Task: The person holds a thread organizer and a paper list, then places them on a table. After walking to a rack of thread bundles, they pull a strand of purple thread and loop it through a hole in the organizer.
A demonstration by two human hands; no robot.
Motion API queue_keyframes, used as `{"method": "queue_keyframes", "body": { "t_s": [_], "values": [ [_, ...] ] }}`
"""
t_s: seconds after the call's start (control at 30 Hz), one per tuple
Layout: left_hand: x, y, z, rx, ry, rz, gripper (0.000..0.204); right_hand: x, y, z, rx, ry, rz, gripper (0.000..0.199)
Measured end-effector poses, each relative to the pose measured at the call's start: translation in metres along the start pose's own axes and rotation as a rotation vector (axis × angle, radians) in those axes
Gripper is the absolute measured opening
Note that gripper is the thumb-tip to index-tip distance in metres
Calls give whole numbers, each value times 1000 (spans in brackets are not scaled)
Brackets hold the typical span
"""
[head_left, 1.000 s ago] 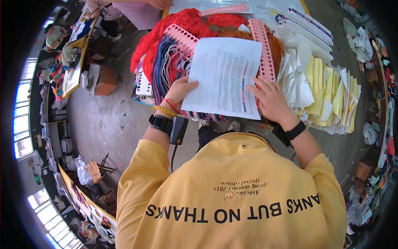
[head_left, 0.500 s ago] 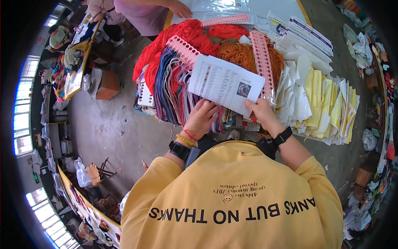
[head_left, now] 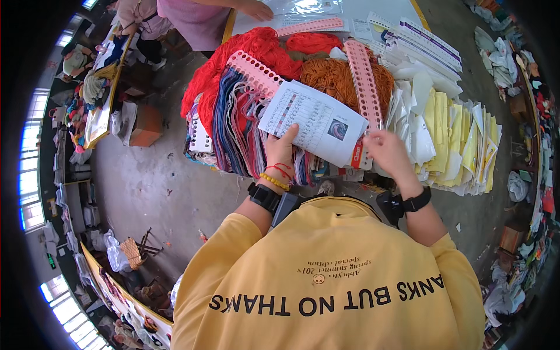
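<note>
A white printed sheet [head_left: 312, 125], with a table of rows and a small dark round picture, is tilted over the table's near side. My left hand [head_left: 281, 150] grips its lower left edge, thumb on top and fingers underneath. By the sheet's right edge is my right hand [head_left: 389, 153], its fingers curled together; what they pinch, if anything, is hidden. Under the sheet lie blue, pink and white thread skeins [head_left: 233, 114] hanging from a pink punched card [head_left: 254, 71]. Another pink punched card [head_left: 363, 81] lies beside brown yarn [head_left: 321, 76], with red yarn [head_left: 248, 49] at the left.
Yellow and white paper packets [head_left: 446, 140] fan out at the table's right. Long white punched cards [head_left: 429, 46] lie behind them. A co-worker's hand [head_left: 256, 10] rests at the table's far edge. A cardboard box [head_left: 146, 125] stands on the floor at left.
My right hand has come off the sheet's lower right corner and moved slightly right, fingers curling. My left thumb has moved onto the sheet's face. The view has shifted a little.
</note>
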State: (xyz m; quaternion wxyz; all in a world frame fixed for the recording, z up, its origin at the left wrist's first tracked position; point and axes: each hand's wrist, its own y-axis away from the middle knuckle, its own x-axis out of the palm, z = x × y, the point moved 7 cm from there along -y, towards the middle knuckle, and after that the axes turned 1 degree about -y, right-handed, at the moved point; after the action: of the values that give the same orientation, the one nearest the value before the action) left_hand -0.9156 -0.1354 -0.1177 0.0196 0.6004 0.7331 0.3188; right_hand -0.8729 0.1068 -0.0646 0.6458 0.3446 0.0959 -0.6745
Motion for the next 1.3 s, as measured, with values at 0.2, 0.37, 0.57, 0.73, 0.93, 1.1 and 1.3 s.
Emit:
{"method": "queue_keyframes", "body": {
  "t_s": [0.2, 0.37, 0.57, 0.73, 0.93, 1.1, 1.3],
  "values": [
    [3, 1, -2, 67, 33, 51, 32, -13, -37, 65, -431, 88, -195, 33],
    [13, 30, -30, 196, 3, 140, 36, 38, -69, 63, -332, 64, 77, 37],
    [5, 56, -51, 165, 213, 241, 39, 74, -45, 80, -285, -453, 244, 41],
    [5, 48, -45, -21, 492, 212, 38, 115, -22, 81, -40, -719, 448, 45],
    [-14, 15, -30, 218, 358, -17, 41, 151, 3, 90, 153, -766, 639, 52],
    [-13, 19, -25, 406, 208, 5, 44, 127, 11, 108, -99, -563, 502, 42],
    [15, 54, -50, 291, -17, 149, 40, 103, 0, 89, -263, -277, 289, 42]
  ]
}}
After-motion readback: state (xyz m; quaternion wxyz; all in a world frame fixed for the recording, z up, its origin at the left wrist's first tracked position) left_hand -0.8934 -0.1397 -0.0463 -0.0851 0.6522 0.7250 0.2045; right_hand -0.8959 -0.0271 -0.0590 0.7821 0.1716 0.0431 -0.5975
